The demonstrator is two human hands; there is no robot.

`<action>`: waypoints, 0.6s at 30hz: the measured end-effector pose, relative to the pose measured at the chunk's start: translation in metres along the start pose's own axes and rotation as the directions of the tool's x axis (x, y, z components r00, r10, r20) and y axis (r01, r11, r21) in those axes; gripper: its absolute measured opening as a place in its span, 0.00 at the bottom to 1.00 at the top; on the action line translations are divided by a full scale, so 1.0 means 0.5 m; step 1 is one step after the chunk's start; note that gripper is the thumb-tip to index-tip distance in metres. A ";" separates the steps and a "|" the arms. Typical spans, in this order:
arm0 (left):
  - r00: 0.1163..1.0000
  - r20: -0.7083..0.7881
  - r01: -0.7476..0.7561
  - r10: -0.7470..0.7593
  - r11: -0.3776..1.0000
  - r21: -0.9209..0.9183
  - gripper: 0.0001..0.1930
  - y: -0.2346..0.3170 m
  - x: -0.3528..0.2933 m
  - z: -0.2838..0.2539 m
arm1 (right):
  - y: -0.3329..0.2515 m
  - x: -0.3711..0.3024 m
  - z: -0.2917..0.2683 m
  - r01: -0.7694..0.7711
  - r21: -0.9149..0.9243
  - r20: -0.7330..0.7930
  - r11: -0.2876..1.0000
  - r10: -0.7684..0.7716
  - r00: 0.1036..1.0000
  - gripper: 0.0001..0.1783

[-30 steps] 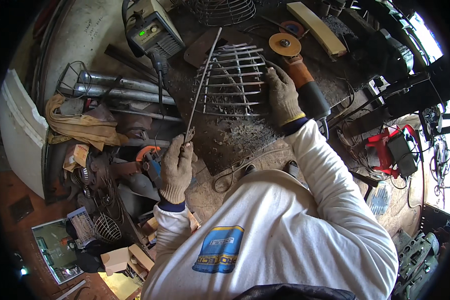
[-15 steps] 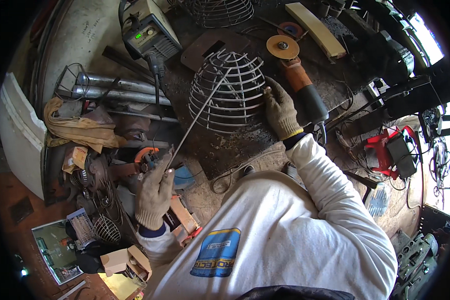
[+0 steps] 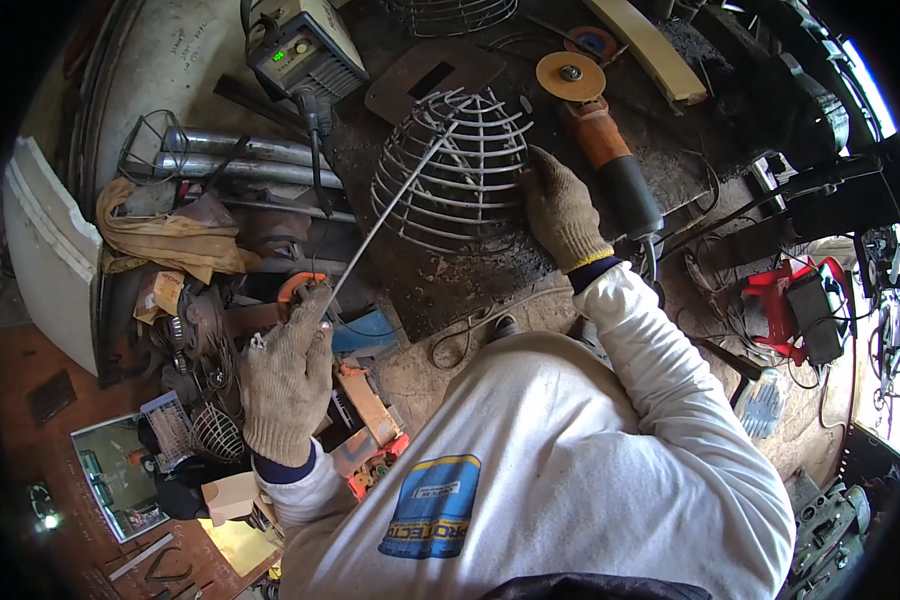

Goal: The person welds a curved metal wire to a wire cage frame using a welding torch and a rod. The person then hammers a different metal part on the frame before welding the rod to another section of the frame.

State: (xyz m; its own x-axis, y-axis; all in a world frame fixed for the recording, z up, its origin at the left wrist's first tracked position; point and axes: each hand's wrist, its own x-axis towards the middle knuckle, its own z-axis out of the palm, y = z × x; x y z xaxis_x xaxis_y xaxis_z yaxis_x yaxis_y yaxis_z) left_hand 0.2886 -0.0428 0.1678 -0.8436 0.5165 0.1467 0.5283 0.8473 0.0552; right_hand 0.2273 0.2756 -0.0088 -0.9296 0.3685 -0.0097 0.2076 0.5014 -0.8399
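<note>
Left grip [image 3: 288, 385] holding rod [image 3: 390, 205], cage [image 3: 455, 170] beyond

Two gloved hands [image 3: 288, 385]; two steel pipes [image 3: 240, 160]; one angle grinder [image 3: 610, 165]; one domed wire cage [image 3: 460, 165]; one thin rod [image 3: 390, 205].

Surroundings: angle grinder [image 3: 610, 165] beside a welding machine [image 3: 300, 45], steel pipes [image 3: 240, 160], yellow rag [image 3: 170, 235], red tool [image 3: 795, 315].

1. Metalworking workshop: a scorched, sooty worktop [image 3: 450, 285] lies under the hands.
2. An angle grinder [image 3: 610, 165] lies just beside the right hand [image 3: 562, 212].
3. A welding machine [image 3: 300, 48] stands beyond the left hand [image 3: 285, 385].
4. Steel pipes [image 3: 240, 160] and scrap clutter lie left of the hands.
</note>
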 end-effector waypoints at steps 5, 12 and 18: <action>0.997 0.006 -0.069 0.071 0.939 0.337 0.20 0.038 0.019 -0.049 | 0.003 -0.001 -0.001 0.061 0.016 0.007 0.998 -0.062 0.998 0.23; 0.990 0.135 -0.044 -0.027 0.869 0.492 0.20 0.122 0.069 -0.129 | 0.009 0.002 0.001 0.071 0.012 -0.003 0.997 -0.071 0.997 0.23; 0.991 0.086 -0.135 0.105 0.803 0.581 0.28 0.129 0.087 -0.140 | 0.003 -0.002 -0.003 0.065 0.007 0.009 0.998 -0.065 0.998 0.23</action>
State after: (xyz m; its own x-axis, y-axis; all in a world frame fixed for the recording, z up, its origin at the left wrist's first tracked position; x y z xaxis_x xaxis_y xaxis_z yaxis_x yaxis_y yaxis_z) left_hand 0.2925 0.0257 0.2471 -0.7888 0.6110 0.0659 0.4825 0.6821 -0.5495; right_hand 0.2288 0.2773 -0.0089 -0.9439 0.3278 0.0399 0.1445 0.5186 -0.8427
